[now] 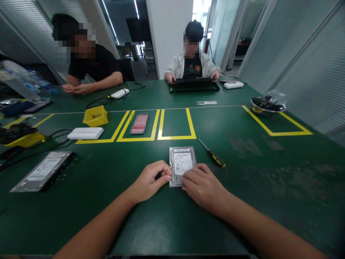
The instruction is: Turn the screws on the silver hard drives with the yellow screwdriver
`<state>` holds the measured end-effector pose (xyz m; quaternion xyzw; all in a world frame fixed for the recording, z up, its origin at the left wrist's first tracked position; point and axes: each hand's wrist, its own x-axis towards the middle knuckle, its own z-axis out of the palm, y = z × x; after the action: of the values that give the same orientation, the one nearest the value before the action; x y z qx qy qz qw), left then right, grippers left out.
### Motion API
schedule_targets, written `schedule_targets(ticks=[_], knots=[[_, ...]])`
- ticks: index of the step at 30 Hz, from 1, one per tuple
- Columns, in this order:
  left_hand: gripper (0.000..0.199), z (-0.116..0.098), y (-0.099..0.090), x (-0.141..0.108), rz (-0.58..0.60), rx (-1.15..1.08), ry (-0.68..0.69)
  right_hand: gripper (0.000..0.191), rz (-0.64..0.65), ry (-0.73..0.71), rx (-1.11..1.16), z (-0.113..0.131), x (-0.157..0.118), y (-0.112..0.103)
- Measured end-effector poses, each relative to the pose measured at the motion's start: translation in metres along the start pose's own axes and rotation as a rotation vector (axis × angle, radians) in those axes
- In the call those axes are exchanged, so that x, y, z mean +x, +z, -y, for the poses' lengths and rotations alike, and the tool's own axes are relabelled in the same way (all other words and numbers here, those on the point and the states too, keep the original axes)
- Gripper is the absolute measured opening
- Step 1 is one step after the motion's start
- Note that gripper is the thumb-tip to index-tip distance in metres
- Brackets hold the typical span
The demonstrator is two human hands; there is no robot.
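Observation:
A silver hard drive (182, 160) with a white label lies flat on the green table (151, 223) in front of me. At its left edge is my left hand (151, 181), the thumb and index finger closed together beside the drive. My right hand (201, 185) rests over its lower right corner with the fingers curled on it. A screwdriver (212, 155) with a yellow and black handle lies to the right of the drive, its tip pointing away to the upper left.
Further left lies a larger drive (43, 171). Yellow tape frames, a pink item (139, 124), a yellow bin (95, 116) and a white power strip (85, 133) are beyond. A bowl (268, 105) stands back right. Two people sit opposite, one holding a dark panel (194, 85).

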<state>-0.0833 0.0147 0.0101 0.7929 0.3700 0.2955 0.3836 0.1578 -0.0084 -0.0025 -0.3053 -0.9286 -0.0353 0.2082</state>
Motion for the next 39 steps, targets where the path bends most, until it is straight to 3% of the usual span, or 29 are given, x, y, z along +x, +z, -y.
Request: schedule_targets(ticks=[8,25,39], knots=[[0.01,0.003,0.0,-0.001,0.14,0.067,0.006,0.014,-0.004,-0.006,0.0,0.0,0.0,0.0],[0.008,0.005,-0.003,-0.002,0.231,0.113,0.064,0.012,0.05,-0.026,-0.035,-0.001,0.001,0.0],[0.013,0.011,-0.003,-0.002,0.232,0.125,0.108,0.012,0.054,-0.03,-0.033,0.0,0.001,-0.002]])
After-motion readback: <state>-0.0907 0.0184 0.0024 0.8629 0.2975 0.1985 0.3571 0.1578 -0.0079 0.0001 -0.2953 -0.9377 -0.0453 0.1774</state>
